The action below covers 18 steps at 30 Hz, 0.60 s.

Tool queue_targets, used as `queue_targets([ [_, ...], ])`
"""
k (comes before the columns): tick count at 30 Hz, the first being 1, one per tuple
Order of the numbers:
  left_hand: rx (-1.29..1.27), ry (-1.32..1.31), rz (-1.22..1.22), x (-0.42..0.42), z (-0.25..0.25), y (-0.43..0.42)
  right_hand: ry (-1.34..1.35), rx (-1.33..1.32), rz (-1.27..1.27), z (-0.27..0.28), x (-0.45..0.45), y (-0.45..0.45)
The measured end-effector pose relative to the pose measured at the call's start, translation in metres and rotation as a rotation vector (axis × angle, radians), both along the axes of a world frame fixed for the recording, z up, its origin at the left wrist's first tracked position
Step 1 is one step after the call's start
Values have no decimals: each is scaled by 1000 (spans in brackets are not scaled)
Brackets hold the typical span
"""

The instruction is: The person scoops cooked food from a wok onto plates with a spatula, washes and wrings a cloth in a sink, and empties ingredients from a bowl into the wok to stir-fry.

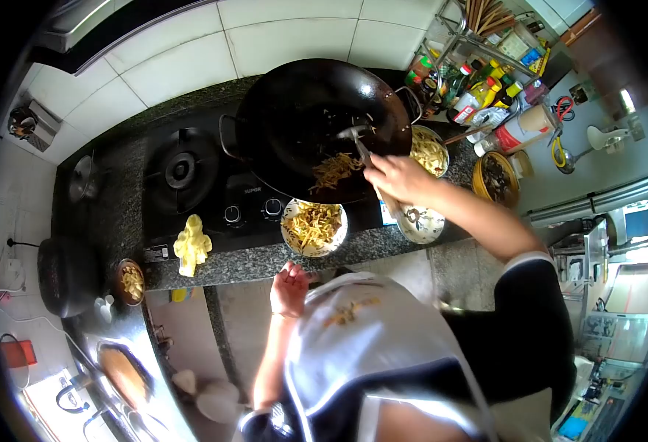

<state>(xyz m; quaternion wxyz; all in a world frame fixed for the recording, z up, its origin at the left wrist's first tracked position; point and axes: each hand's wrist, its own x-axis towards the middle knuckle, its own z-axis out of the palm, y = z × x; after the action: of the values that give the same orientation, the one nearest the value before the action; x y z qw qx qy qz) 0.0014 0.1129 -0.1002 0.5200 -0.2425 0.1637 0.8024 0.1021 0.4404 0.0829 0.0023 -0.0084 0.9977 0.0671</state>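
Note:
My right hand point(398, 179) is closed round the handle of a wok spatula point(363, 151). The spatula's metal head lies inside a large black wok point(287, 118), near a small heap of yellowish strips of food point(336, 171). Low in front of the apron, my left hand point(289, 289) hangs with loosely curled fingers, thumb apart, and nothing visible in it. Just beyond it, a patterned bowl point(287, 239) full of similar strips stands at the counter edge. Under my right forearm sits another patterned bowl point(421, 234), with little in it.
Left of the wok is a second burner point(180, 169), with a yellow cloth point(191, 245) before it. Another filled bowl point(442, 147) and a yellow bowl of dark food point(477, 177) stand right. Sauce bottles point(479, 96) crowd the back corner. A small bowl point(141, 293) is left.

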Motion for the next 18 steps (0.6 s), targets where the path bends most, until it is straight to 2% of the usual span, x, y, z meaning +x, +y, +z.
queue_targets([
  [1, 4, -4, -5, 0, -2, 0, -33, 13, 33, 21, 10, -16],
  [3, 33, 6, -9, 0, -5, -2, 123, -27, 61, 22, 24, -21],
  [5, 48, 17, -52, -2, -10, 0, 155, -96, -45, 27, 15, -15],
  [7, -20, 9, -65, -2, -10, 8, 161, 56, -68, 10, -3, 4],
  [8, -19, 10, -71, -2, -6, 12, 170, -1, -172, 6, -12, 5],
  [10, -249, 59, -98, -2, 6, 19, 124, 197, -106, -18, -21, 15],
  [11, -250, 59, -99, -3, 8, 21, 87, 258, -74, -18, -18, 8],
  [13, -343, 116, -66, 1, 7, 22, -96, -15, -243, -10, -3, -19],
  [14, -382, 135, -84, 1, 0, 20, -60, 165, -112, 7, 8, -35],
  [18, -446, 211, -146, -3, -20, 20, 205, -266, -97, 44, 32, -52],
])
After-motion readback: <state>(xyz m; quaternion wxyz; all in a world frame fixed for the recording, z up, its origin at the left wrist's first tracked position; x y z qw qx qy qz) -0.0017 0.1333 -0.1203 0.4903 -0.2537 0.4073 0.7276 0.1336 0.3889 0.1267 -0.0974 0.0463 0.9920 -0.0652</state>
